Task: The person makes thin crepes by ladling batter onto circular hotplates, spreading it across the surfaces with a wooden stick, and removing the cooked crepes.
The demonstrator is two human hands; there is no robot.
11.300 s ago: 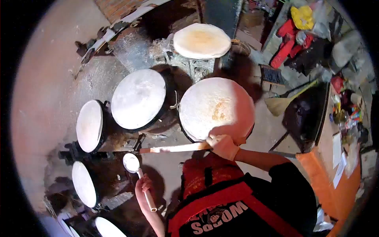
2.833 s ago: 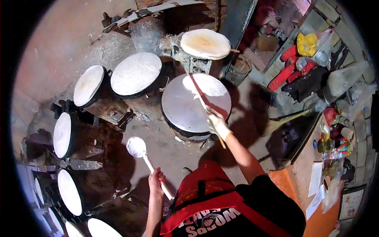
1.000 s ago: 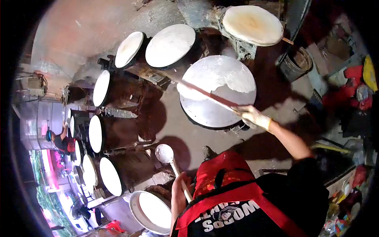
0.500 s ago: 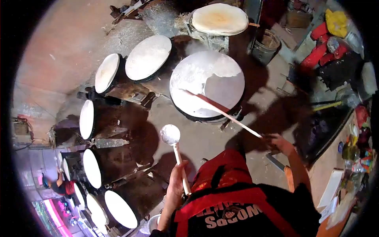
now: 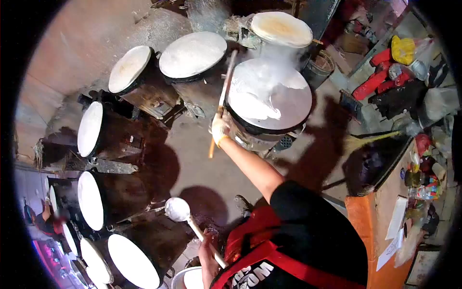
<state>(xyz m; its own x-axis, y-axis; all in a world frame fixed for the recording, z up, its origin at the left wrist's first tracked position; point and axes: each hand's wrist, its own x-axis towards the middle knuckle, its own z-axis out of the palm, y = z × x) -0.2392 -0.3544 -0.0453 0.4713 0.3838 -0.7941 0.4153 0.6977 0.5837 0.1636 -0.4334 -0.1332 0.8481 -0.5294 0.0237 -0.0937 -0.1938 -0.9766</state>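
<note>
My left hand (image 5: 207,253) is closed around the pale handle of a ladle (image 5: 178,210), whose round bowl is coated white. Beneath that hand stands a white bucket (image 5: 176,282), partly hidden. My right hand (image 5: 221,127) reaches far forward, closed on a long wooden spatula (image 5: 228,79) with a flat, narrow blade. The blade lies along the left edge of a large round griddle (image 5: 292,111); whether it touches is unclear. White batter (image 5: 252,98) covers the griddle's left and upper parts, with a ragged edge, and steam rises from it.
A stack of round flatbreads (image 5: 281,30) sits behind the griddle. Several drum stoves with white round tops, one nearest at bottom left (image 5: 134,261), curve along the left. Another person (image 5: 47,219) stands far left. At right are an orange-sided table (image 5: 360,224) and a metal bucket (image 5: 319,70).
My right hand has swung forward and left, bringing the spatula upright at the griddle's left edge. The ladle has shifted down and left. The batter's outline has changed, and the view has turned.
</note>
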